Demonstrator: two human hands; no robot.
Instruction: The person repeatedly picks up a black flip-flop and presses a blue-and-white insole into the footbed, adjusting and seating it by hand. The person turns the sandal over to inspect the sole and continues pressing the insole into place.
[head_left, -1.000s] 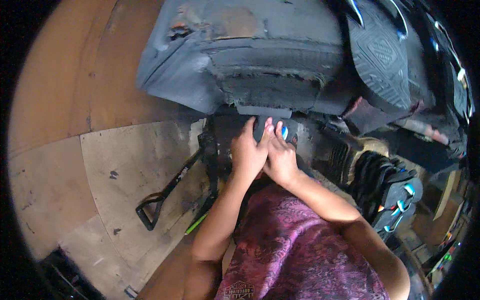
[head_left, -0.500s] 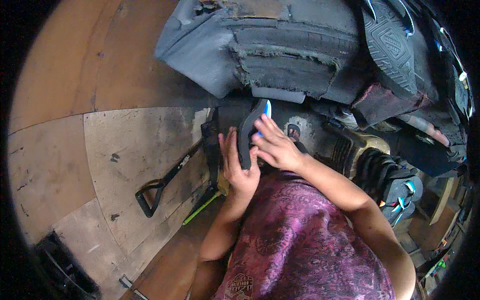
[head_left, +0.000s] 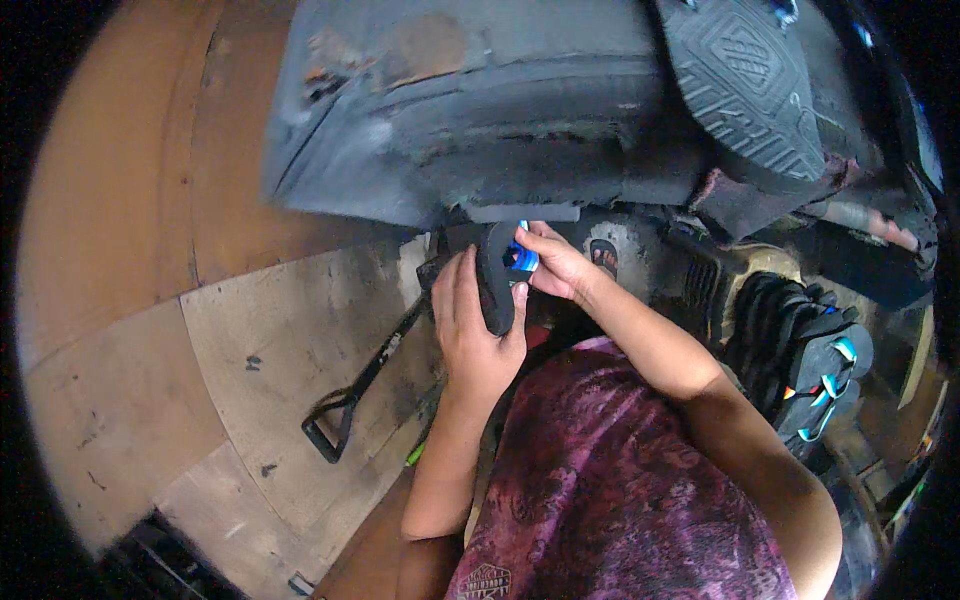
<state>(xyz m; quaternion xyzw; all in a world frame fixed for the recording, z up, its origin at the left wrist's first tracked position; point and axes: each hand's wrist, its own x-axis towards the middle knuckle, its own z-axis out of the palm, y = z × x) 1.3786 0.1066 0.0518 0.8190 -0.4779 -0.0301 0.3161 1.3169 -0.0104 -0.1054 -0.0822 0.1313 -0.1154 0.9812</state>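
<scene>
A black flip-flop (head_left: 496,300) is held on edge between my two hands, just in front of the padded bench. My left hand (head_left: 468,318) wraps the sole from the left, with its thumb across the near end. On the other side, my right hand (head_left: 558,264) has its fingers closed on the blue and white strap (head_left: 523,258). Part of the strap is hidden behind the right fingers.
The bench (head_left: 370,150) is covered in worn dark material. Another flip-flop (head_left: 745,95) lies sole-up on it. Several flip-flops (head_left: 800,365) are stacked at the right. A black-handled tool (head_left: 345,420) leans by the wooden boards at the left. A sandalled foot (head_left: 603,258) shows below the bench.
My right hand has gone from lying spread against the flip-flop to gripping its strap. The left hand keeps its hold. The whole view has shifted slightly.
</scene>
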